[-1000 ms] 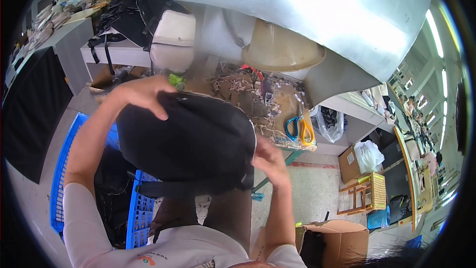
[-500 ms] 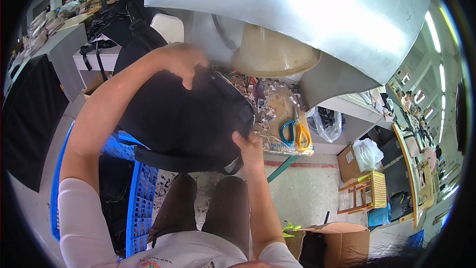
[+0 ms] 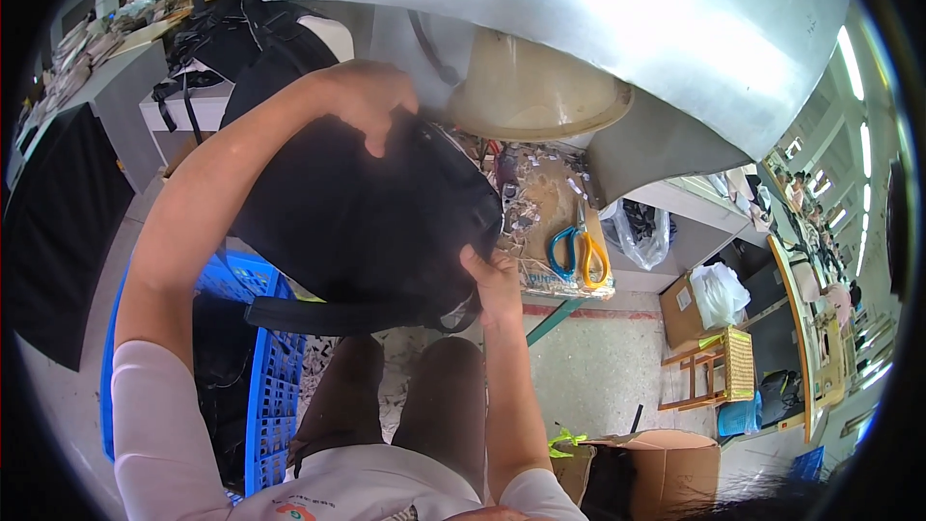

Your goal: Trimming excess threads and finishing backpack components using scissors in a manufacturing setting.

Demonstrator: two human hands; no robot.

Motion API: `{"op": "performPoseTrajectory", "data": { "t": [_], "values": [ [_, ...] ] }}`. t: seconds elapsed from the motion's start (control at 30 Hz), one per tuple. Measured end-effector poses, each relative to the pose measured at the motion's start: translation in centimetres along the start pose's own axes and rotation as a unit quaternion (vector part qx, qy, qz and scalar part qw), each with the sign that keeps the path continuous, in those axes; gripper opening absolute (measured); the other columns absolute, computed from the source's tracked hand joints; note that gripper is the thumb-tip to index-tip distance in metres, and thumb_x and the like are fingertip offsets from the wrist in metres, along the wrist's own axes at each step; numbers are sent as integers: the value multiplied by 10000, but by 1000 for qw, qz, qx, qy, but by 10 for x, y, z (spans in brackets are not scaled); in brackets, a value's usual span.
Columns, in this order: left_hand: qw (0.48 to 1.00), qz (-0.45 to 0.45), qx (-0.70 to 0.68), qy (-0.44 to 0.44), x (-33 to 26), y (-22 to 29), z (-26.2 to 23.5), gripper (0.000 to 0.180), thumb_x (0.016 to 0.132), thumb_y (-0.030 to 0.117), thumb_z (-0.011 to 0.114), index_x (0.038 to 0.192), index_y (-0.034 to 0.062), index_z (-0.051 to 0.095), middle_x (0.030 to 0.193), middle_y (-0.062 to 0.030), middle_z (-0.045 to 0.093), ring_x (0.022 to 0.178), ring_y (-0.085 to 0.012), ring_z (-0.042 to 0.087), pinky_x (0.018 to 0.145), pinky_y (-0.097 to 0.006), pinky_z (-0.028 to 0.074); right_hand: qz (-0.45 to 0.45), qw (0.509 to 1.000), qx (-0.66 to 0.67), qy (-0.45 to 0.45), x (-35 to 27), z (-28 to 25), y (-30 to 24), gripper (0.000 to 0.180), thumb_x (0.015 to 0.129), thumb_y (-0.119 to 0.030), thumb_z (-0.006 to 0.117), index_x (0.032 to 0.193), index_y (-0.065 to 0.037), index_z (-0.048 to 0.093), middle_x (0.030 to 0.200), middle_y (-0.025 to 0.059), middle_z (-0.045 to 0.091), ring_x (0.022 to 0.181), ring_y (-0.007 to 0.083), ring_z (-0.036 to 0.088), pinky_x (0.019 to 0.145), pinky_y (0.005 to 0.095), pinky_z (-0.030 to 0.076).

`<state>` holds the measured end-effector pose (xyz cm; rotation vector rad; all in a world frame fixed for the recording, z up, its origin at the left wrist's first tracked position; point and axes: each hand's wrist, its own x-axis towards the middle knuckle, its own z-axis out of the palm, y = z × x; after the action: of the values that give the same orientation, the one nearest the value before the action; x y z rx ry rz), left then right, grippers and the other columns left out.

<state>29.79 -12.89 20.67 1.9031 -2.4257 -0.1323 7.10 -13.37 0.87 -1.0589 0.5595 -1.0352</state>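
A large black backpack (image 3: 338, 212) is held up in front of me, above my knees, with a strap hanging along its near edge. My right hand (image 3: 495, 285) grips its near right edge, thumb on top and fingers hidden beneath. At the far side, my left hand (image 3: 367, 101) is bent over the upper edge near a zipper, thumb lying against the black fabric and fingertips partly out of sight. Two pairs of scissors, one blue-handled (image 3: 561, 253) and one yellow-handled (image 3: 592, 260), lie on the littered worktable (image 3: 545, 198) right of the backpack.
A shiny metal hood (image 3: 579, 29) with a beige funnel-like cover (image 3: 540, 87) overhangs the worktable. More black bags (image 3: 236, 39) are piled at the far left. A blue crate (image 3: 275, 396) stands by my left leg, and an open cardboard box (image 3: 666, 473) sits at lower right.
The backpack has shifted slightly right and away from me with both hands. My left hand has moved a little right along the far edge.
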Motion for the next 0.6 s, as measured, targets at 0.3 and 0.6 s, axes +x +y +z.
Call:
{"op": "performPoseTrajectory", "data": {
  "t": [0.3, 0.6],
  "values": [
    [995, 23, -51, -86, -47, 14, 33, 387, 467, 164, 703, 816, 34, 597, 710, -126, 607, 691, -273, 589, 612, -374, 433, -13, 998, -64, -22, -47, -9, -4, 259, 744, -139, 634, 926, 39, 588, 837, 91, 618, 757, 124, 550, 688, 248, 428],
    [837, -378, -381, 109, -285, -1, 92, 401, 575, 56, 637, 961, -22, 559, 828, -80, 591, 742, -142, 548, 698, -259, 435, -331, 838, -392, -186, -75, 121, 14, 565, 723, -314, 632, 1136, 8, 419, 1049, 196, 463, 964, 352, 437, 813, 431, 361]
  ]
}}
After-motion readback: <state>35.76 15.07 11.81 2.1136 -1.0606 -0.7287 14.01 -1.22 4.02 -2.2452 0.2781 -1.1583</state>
